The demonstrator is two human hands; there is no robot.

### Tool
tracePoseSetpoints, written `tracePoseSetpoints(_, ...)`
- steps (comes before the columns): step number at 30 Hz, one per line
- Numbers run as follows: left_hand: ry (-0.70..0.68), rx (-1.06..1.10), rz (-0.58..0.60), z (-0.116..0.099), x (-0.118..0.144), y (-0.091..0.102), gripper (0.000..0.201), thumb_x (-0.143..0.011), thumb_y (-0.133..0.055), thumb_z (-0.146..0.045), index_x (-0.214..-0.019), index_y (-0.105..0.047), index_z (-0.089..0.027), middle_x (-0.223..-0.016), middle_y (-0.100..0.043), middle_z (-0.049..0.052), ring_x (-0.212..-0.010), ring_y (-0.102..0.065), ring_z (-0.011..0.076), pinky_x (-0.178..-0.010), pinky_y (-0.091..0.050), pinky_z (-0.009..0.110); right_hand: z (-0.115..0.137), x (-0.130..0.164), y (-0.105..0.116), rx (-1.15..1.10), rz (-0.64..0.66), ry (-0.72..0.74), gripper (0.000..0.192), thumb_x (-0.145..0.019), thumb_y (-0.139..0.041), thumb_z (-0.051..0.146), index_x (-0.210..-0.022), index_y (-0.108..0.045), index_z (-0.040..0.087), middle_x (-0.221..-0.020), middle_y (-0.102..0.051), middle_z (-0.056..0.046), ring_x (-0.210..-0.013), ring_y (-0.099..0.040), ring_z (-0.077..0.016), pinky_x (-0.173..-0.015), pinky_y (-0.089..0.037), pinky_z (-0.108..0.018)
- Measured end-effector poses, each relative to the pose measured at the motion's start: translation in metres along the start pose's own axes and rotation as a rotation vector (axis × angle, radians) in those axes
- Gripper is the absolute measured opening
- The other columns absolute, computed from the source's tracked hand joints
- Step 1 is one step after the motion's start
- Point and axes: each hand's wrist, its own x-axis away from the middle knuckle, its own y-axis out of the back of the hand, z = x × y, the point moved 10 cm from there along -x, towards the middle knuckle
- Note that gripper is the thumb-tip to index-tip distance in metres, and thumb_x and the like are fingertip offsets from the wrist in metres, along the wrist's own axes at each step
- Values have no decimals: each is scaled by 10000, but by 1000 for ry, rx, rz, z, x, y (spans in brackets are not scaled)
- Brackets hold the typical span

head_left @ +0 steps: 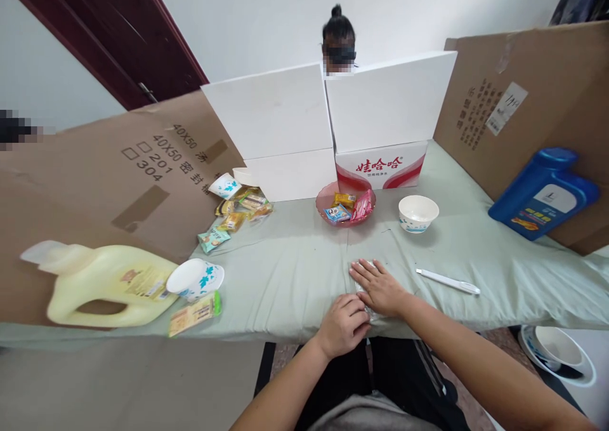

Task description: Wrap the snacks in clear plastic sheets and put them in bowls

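A clear, crinkled plastic wrapper (359, 287) lies on the cloth near the table's front edge, mostly hidden beneath my hands. My right hand (375, 286) rests flat over it with the fingers stretched out. Beside it, touching its heel, my left hand (343, 325) is closed at the near side of the wrapper. What its curled fingers hold is hidden. To the right lies a white pen-shaped tool (448, 282). Beyond my hands stands a pink glass bowl (328, 218) with several small snack packets (345, 200) in it. A white paper bowl (419, 215) is to its right.
On the left are a yellow detergent jug (109, 285), a tipped paper bowl (200, 280), a snack packet (195, 313) and more packets (233, 220). A blue bottle (545, 193) leans at right. White boxes (285, 113) and cardboard (166, 164) bound the table; a person (339, 34) is behind.
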Motion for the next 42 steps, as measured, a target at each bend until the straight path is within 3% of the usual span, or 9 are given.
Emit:
tracePoseSetpoints(6,-4,-22,-14,0,2,-1,102,-891,-563,-214,-881,-664,-205,-892,-652,41,-946,-551,192,-864,-463,350,2,11,14,52,-127,-20,556,-948,-413,322,-1463,-328,131,-1529,-302,-120,-1429,-206,-270,-1139,-188,-490)
tracePoseSetpoints(10,4,-2,-40,-1,0,3,116,-892,-543,-187,-838,-645,-197,-842,-643,34,-897,-556,182,-850,-476,351,11,20,6,7,-83,18,527,-939,-437,332,-1418,-405,113,-1482,-391,-141,-1396,-283,-303,-1111,-246,-514)
tracePoseSetpoints(14,44,76,-78,-3,0,18,130,-917,-491,-179,-875,-614,-188,-934,-645,69,-983,-575,197,-879,-489,358,18,40,29,-201,-172,8,480,-946,-437,385,-1341,-487,118,-1375,-512,-154,-1329,-379,-285,-1090,-303,-485)
tracePoseSetpoints(17,66,90,-98,-3,0,24,152,-946,-427,-192,-918,-576,-183,-968,-660,86,-980,-607,201,-857,-501,346,22,57,39,-402,-194,9,511,-866,-548,532,-1208,-577,153,-1165,-625,-133,-1111,-534,-265,-969,-431,-432)
tracePoseSetpoints(20,145,-9,-87,10,-9,20,204,-968,-363,-214,-915,-558,-187,-787,-661,49,-722,-631,166,-684,-500,289,11,62,34,-461,-201,-120,286,-911,-505,402,-1033,-640,180,-966,-663,-88,-937,-586,-220,-851,-480,-371)
tracePoseSetpoints(22,265,-105,-30,28,-21,10,213,-972,-357,-225,-907,-558,-194,-733,-655,28,-645,-623,154,-622,-471,261,-8,58,25,-445,-187,-301,239,-936,-432,294,-977,-645,194,-926,-671,-64,-893,-609,-187,-815,-485,-318)
tracePoseSetpoints(27,580,-316,113,75,-44,-12,167,-964,-429,-227,-906,-583,-202,-826,-694,30,-727,-659,169,-626,-443,244,-45,44,7,-327,-130,-646,292,-926,-418,264,-1157,-579,186,-997,-698,-64,-889,-660,-190,-784,-485,-291)
tracePoseSetpoints(33,665,-388,112,84,-46,-22,191,-960,-436,-220,-908,-616,-177,-856,-693,67,-713,-659,198,-608,-429,275,-51,32,4,-191,-86,-725,317,-942,-382,274,-1209,-531,189,-1091,-675,-117,-852,-675,-232,-679,-468,-318)
tracePoseSetpoints(42,726,-392,128,88,-44,-22,229,-980,-391,-241,-947,-607,-170,-812,-690,74,-711,-662,207,-608,-430,280,-57,24,7,-35,-44,-751,224,-973,-361,263,-960,-571,185,-780,-687,-86,-695,-673,-216,-585,-429,-291)
